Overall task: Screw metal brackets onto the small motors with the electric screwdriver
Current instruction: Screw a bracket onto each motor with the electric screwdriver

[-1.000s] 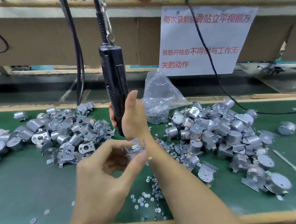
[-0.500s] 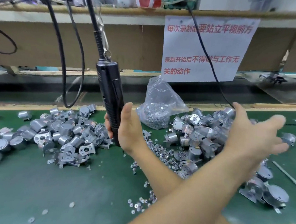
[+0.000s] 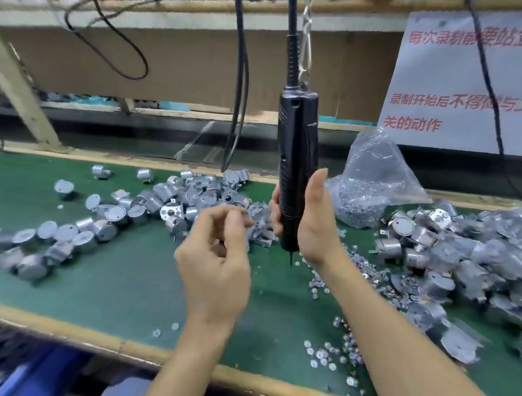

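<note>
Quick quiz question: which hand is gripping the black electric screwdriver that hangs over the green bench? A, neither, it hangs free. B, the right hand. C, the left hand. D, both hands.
B: the right hand is wrapped round the lower body of the electric screwdriver, while the left hand is off to its side and does not touch the tool.

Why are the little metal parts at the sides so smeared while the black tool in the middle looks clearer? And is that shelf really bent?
Head view: motion blur smears the left motors, the right pile and the left hand; the electric screwdriver in the right hand is sharper. Head view too: the wide-angle lens bends the shelf edge; the light is even.
</note>
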{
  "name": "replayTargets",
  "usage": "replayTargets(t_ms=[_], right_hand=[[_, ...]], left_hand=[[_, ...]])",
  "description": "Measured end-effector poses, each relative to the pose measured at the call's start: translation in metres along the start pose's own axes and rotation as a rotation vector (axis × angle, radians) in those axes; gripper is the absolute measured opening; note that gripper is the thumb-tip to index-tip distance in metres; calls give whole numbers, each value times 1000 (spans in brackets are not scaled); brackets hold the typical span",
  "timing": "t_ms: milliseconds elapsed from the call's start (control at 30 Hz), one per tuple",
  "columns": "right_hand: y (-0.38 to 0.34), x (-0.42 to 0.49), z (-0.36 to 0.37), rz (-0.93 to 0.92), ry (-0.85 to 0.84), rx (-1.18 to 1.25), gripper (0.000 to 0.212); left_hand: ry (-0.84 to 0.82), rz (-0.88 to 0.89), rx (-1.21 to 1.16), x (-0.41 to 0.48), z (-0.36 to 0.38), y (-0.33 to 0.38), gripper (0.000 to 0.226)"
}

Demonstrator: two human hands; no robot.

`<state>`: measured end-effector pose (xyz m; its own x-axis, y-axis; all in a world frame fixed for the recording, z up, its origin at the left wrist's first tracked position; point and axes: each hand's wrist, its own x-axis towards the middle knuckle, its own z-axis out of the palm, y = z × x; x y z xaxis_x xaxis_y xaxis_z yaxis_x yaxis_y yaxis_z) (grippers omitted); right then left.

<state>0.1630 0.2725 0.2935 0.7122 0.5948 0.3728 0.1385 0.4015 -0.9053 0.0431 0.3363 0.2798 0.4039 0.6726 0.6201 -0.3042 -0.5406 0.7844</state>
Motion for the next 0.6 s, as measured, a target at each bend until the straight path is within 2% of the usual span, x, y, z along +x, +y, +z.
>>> replayTargets(t_ms=[67, 100, 233, 300, 433, 533, 600], right_hand=[[0, -4, 4, -28, -3, -53, 82], [1, -4, 6, -37, -8, -75, 82], [4, -6, 13, -22, -24, -107, 82], [5, -6, 14, -23, -27, -119, 78], [4, -5, 11, -11, 10, -89, 76], [0, -3, 1, 25, 24, -35, 86], [-2, -1, -6, 18, 45, -44, 90]], left_hand=[[134, -78, 243, 24, -26, -33, 13], [114, -114, 369, 38, -40, -48, 13], [-281, -250, 740, 71, -60, -86, 13], [-417, -259, 799, 80, -61, -92, 14], [-544, -102, 878, 86, -50, -88, 22], [-629, -53, 984, 90, -40, -85, 33], [-683, -92, 981, 94, -34, -79, 37]])
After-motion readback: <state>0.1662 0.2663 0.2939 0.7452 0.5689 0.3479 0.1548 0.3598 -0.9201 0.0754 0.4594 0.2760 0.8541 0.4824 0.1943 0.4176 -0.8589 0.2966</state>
